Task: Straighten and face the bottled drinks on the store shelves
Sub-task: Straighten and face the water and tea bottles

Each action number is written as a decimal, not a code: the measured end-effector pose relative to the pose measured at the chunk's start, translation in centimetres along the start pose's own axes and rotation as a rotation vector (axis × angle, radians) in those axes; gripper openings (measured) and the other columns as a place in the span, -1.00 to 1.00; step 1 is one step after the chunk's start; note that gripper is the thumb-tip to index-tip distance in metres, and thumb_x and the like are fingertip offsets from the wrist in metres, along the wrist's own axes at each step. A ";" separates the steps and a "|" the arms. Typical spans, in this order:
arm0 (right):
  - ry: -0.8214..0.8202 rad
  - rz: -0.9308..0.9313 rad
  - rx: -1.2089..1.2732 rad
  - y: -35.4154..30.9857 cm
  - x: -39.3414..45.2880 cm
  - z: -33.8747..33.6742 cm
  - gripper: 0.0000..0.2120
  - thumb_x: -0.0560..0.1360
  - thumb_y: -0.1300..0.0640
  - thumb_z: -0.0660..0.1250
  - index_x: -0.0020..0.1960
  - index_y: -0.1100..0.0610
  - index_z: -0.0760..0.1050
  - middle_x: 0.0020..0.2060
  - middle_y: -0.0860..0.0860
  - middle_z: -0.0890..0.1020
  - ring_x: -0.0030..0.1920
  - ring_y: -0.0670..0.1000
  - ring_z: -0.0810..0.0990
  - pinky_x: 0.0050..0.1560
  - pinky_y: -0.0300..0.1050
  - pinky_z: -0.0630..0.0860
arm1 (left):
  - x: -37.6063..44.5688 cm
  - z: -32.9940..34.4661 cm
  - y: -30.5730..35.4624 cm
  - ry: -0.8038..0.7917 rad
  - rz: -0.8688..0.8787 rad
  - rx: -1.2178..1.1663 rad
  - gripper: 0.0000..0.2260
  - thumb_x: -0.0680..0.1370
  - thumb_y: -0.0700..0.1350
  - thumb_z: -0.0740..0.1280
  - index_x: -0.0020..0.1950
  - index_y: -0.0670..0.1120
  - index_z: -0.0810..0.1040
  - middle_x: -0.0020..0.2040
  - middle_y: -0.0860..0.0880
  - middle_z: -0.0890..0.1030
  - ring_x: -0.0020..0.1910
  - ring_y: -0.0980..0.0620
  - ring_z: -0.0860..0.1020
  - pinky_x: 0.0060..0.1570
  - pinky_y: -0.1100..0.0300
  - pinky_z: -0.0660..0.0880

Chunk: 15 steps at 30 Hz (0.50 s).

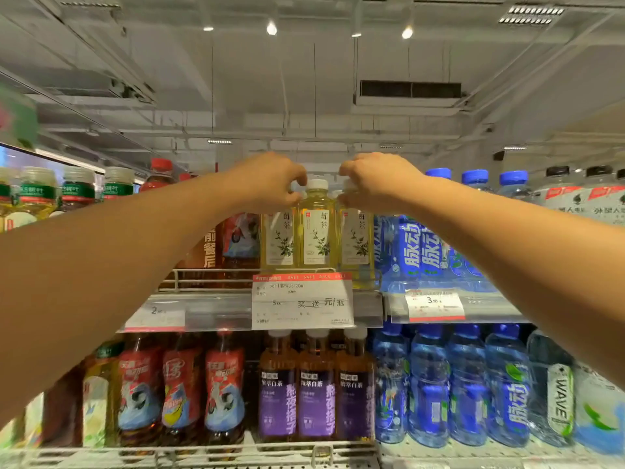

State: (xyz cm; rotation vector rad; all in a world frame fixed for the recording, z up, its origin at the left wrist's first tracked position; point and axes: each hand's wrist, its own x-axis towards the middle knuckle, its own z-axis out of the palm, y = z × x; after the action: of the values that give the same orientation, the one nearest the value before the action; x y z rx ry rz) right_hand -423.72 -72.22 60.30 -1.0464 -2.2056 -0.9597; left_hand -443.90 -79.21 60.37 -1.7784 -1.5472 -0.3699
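Three yellow tea bottles stand in a row on the upper shelf [216, 299], directly above the sale tag [302, 301]. The left hand [270, 179] curls its fingers round the top of the left tea bottle [278, 238]; the right hand [375, 181] pinches the white cap of the right tea bottle [355, 238]. The middle tea bottle [317, 231] (label facing forward) stands untouched between them. Purple-labelled bottles [316, 390] line the shelf below the tag.

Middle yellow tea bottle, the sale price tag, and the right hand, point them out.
Middle yellow tea bottle [316, 238]: head view, on its label.
Sale price tag [302, 301]: head view, on its white centre.
Right hand [373, 181]: head view, on its back.
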 end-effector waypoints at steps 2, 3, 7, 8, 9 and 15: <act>0.079 -0.044 0.026 -0.8 -1.7 -0.2 -0.56 0.56 -0.15 0.32 0.31 0.09 0.49 0.17 0.12 0.60 0.15 0.22 0.57 0.08 0.18 0.57 | -1.7 0.1 0.9 0.032 0.017 0.001 -0.66 0.62 0.09 0.28 0.37 0.04 0.50 0.27 0.01 0.58 0.19 -0.04 0.53 0.14 -0.08 0.53; 0.107 -0.065 0.061 -1.2 -2.6 -0.2 -0.57 0.56 -0.14 0.32 0.33 0.08 0.48 0.17 0.11 0.60 0.16 0.22 0.57 0.09 0.19 0.57 | -2.6 0.2 1.4 0.046 0.025 -0.001 -0.66 0.61 0.09 0.28 0.36 0.05 0.50 0.27 0.02 0.56 0.19 -0.03 0.52 0.11 -0.08 0.54; 0.146 -0.100 0.232 -3.2 -6.8 0.2 -0.57 0.55 -0.11 0.31 0.36 0.03 0.42 0.09 0.08 0.61 0.10 0.18 0.57 0.02 0.12 0.55 | -6.3 0.4 3.4 0.083 0.065 -0.065 -0.65 0.59 0.12 0.26 0.35 0.07 0.52 0.29 0.03 0.56 0.20 -0.03 0.53 0.15 -0.10 0.53; 0.143 -0.099 0.270 -3.6 -7.8 0.2 -0.56 0.55 -0.13 0.30 0.37 0.02 0.42 0.06 0.06 0.63 0.08 0.17 0.57 0.00 0.11 0.55 | -7.1 0.4 3.9 0.084 0.061 -0.089 -0.65 0.59 0.12 0.26 0.35 0.06 0.52 0.30 0.03 0.56 0.18 -0.02 0.54 0.17 -0.06 0.52; 0.129 -0.092 0.302 -4.1 -8.8 0.3 -0.55 0.54 -0.16 0.29 0.35 0.01 0.43 0.05 0.05 0.64 0.08 0.16 0.59 0.00 0.11 0.56 | -8.0 0.4 4.4 0.082 0.053 -0.112 -0.64 0.60 0.11 0.27 0.35 0.05 0.53 0.30 0.02 0.57 0.12 0.01 0.53 0.17 -0.02 0.50; -0.009 -0.089 0.515 -5.3 -14.5 0.8 -0.54 0.55 -0.17 0.35 0.37 0.03 0.47 0.18 0.02 0.67 0.17 0.08 0.62 0.14 0.14 0.57 | -13.3 0.2 7.9 0.070 0.042 -0.262 -0.66 0.62 0.08 0.31 0.36 0.02 0.55 0.28 0.03 0.62 0.23 0.01 0.56 0.21 0.01 0.50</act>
State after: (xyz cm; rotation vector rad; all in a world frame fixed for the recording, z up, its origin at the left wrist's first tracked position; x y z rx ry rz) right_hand -419.89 -80.44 47.81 -0.7156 -2.3398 -0.3781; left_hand -439.58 -88.81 49.02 -1.9705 -1.4636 -0.6315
